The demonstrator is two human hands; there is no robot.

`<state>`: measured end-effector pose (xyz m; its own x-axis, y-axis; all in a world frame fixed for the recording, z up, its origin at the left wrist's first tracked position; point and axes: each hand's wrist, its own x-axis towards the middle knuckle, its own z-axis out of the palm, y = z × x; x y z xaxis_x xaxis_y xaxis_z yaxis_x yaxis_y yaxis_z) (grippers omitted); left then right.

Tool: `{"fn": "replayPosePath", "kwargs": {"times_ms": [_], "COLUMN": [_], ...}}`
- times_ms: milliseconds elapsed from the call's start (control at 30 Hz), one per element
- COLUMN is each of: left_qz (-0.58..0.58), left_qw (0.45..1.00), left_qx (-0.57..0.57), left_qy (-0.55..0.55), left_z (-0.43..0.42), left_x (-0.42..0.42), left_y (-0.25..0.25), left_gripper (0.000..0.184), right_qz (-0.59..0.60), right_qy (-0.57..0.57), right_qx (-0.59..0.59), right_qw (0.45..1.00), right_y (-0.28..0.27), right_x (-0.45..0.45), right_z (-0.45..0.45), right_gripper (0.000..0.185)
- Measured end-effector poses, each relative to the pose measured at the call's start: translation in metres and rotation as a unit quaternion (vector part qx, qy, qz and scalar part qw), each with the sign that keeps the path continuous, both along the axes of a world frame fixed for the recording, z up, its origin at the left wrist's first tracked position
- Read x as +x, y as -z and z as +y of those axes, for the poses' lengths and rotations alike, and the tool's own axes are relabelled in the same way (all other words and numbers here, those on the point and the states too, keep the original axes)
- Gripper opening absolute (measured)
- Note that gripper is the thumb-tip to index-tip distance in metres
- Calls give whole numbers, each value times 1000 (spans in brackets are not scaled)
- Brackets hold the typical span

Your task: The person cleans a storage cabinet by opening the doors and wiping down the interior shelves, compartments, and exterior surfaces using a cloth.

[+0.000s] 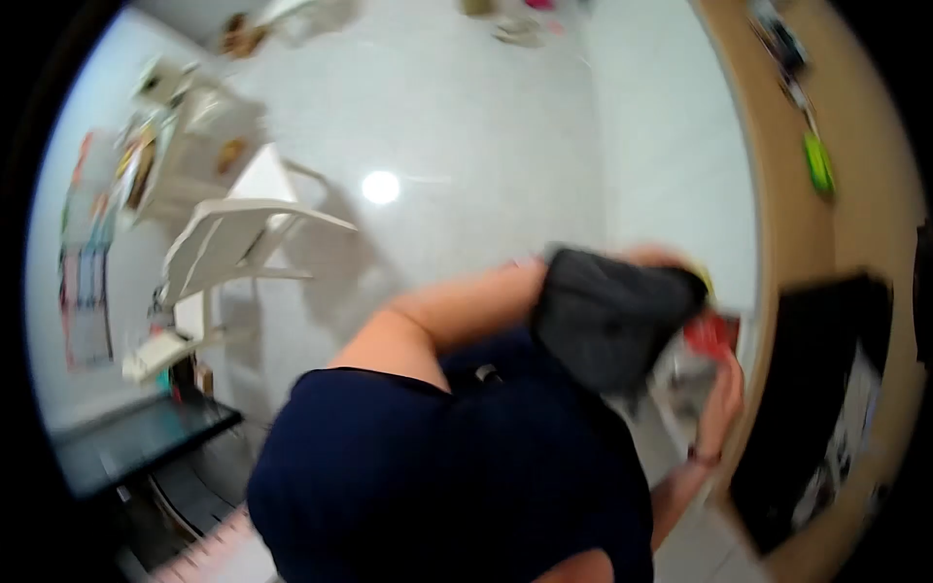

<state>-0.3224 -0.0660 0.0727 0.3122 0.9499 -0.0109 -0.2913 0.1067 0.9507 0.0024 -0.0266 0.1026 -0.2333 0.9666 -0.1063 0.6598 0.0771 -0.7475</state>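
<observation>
A dark grey cloth bag (612,316) is in front of my body, slightly blurred. My left arm reaches across to it, and my left hand (659,256) shows only partly along the bag's far edge, seeming to grip it; most of its fingers are hidden. At the bag's right end is a red object (708,334), too smeared to name, with a bit of yellow (702,280) just above it. My right hand (720,400), with a dark band at the wrist, has its fingertips closed on the red object.
To the right runs a wooden desk (792,233) carrying a black item (812,389) and a bright green object (818,163). White chairs (233,238) stand at left, near a shelf with assorted goods and a dark glass-like tabletop (146,442). Pale floor (466,117) lies ahead.
</observation>
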Motion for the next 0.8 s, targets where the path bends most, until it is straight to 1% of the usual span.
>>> {"fn": "replayPosePath", "kwargs": {"times_ms": [33, 67, 100, 133, 167, 200, 267, 300, 333, 367, 400, 433, 467, 500, 533, 567, 600, 633, 700, 733, 767, 800], "left_qz": [47, 82, 100, 100, 95, 72, 61, 59, 68, 37, 14, 23, 29, 44, 59, -85, -152, -149, -112, -109, -9, 88], "left_qw": [998, 994, 990, 989, 988, 989, 993, 992, 986, 988, 990, 995, 998, 995, 980, 992, 986, 987, 990, 987, 986, 981], "left_qx": [-5, -17, -35, -42, -49, -20, -57, -75, -153, -147, -134, -92, -50, 48, 146, 26, -25, 8, 24, -38, 30, 39], "left_qy": [-33, -64, -87, -103, -113, -129, -89, -88, -24, 22, 51, 16, -16, -70, -124, -85, -69, -61, -80, -110, -161, -167], "left_z": [5, 9, 10, 10, 7, 7, 2, 0, -1, 11, 3, -13, -28, -34, -38, -43, -39, -23, 1, -8, -2, -3], "left_x": [-17, -32, -43, -49, -52, -46, -31, -18, -7, -9, 9, 41, 68, 96, 118, 132, 136, 141, 141, 144, 146, 160], "left_y": [-7, -11, -12, -9, -4, 12, 36, 46, 56, 84, 108, 140, 152, 144, 140, 162, 175, 195, 249, 291, 323, 383], "left_gripper": [36, 36, 35, 35, 34, 32, 33, 33, 46, 46, 47, 49, 52, 50, 47, 50, 51, 53, 57, 63, 53, 47], "right_qz": [-26, -22, -97, -102, -94, -82, -46, -69, -92, -129, -155, -197, -206, -211, -216, -219, -216, -211, -209, -208, -208, -207], "right_qy": [-28, -41, -26, -37, -33, -33, -26, -22, -25, -19, -27, -49, -50, -51, -52, -57, -58, -60, -53, -48, -44, -39], "right_qx": [-9, -20, -2, 6, -18, -42, -66, -61, -42, -33, -16, 47, 55, 62, 69, 90, 96, 100, 101, 98, 94, 92], "right_qw": [999, 999, 995, 994, 995, 995, 996, 996, 995, 991, 987, 978, 976, 974, 973, 970, 970, 970, 971, 972, 973, 973], "right_y": [-5, 1, 3, 8, 9, 12, 24, 26, 27, 29, 32, 46, 46, 48, 49, 50, 51, 51, 49, 52, 54, 56], "right_x": [11, 13, 4, -4, -6, -5, 3, 4, 6, -15, -20, -15, -21, -24, -25, -25, -28, -28, -30, -28, -26, -25], "right_z": [-9, -10, -14, -15, -20, -24, -32, -37, -40, -35, -40, -42, -42, -41, -41, -39, -35, -30, -24, -22, -20, -19], "right_gripper": [30, 34, 27, 29, 32, 35, 38, 37, 36, 35, 34, 28, 26, 24, 23, 23, 23, 24, 26, 27, 28, 28]}}
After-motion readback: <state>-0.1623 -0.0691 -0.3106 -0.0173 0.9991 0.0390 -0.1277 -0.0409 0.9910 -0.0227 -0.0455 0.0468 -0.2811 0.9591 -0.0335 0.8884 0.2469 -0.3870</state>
